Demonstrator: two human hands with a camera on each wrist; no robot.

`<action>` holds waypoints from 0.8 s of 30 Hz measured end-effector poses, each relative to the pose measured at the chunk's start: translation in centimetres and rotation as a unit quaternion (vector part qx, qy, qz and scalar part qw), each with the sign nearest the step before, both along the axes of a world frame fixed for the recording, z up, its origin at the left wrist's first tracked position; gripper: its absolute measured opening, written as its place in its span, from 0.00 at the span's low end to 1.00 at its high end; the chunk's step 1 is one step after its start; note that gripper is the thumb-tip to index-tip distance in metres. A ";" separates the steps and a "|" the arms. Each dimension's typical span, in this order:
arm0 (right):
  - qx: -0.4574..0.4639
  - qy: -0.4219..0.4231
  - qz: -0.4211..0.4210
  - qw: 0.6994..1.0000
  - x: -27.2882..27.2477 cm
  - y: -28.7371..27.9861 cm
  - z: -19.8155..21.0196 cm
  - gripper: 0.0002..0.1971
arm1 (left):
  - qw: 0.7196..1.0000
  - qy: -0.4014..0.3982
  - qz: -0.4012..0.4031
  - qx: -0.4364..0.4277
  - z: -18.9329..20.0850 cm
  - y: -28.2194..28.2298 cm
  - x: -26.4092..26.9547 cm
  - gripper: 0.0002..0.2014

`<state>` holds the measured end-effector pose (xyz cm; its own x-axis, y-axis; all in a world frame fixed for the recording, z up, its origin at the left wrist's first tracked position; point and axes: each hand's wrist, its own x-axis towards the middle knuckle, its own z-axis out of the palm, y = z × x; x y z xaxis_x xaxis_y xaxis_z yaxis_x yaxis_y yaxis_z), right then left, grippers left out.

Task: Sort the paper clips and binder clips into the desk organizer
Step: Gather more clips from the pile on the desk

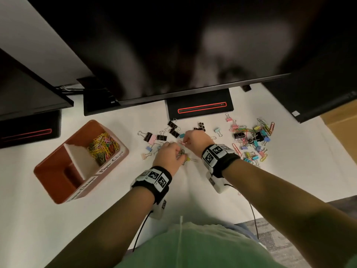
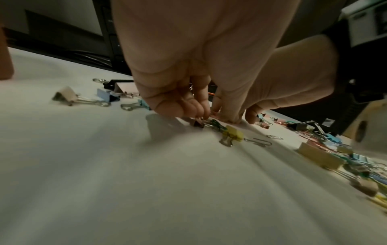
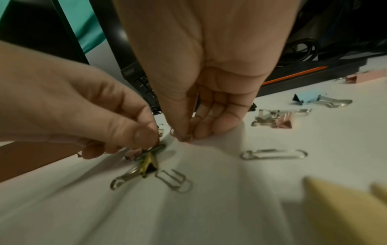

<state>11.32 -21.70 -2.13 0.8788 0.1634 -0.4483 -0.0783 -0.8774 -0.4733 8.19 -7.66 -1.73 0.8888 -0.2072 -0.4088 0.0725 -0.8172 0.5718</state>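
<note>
Scene: a person sorts clips at a white desk (image 1: 212,200), below dark monitors.
Left hand (image 1: 167,156): fingers curled, pinching a green paper clip (image 3: 156,150) beside a yellow binder clip (image 2: 233,135).
Right hand (image 1: 195,140): thumb and fingers pinching a pink paper clip (image 1: 181,143) off the desk.
Organizer (image 1: 56,182): at left; 1 compartment holds a heap of paper clips (image 1: 103,147).
Done: many paper clips, apparently.
Left: binder clips (image 1: 174,129) mid-desk, plus a mixed pile (image 1: 251,139) at right; most of the job, by my guess.
</note>
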 end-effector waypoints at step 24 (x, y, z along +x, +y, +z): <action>-0.134 -0.031 0.065 0.988 -5.7 -14.8 2.1 0.11 | 0.991 -0.019 -0.118 0.056 -0.4 -4.0 -1.1 0.06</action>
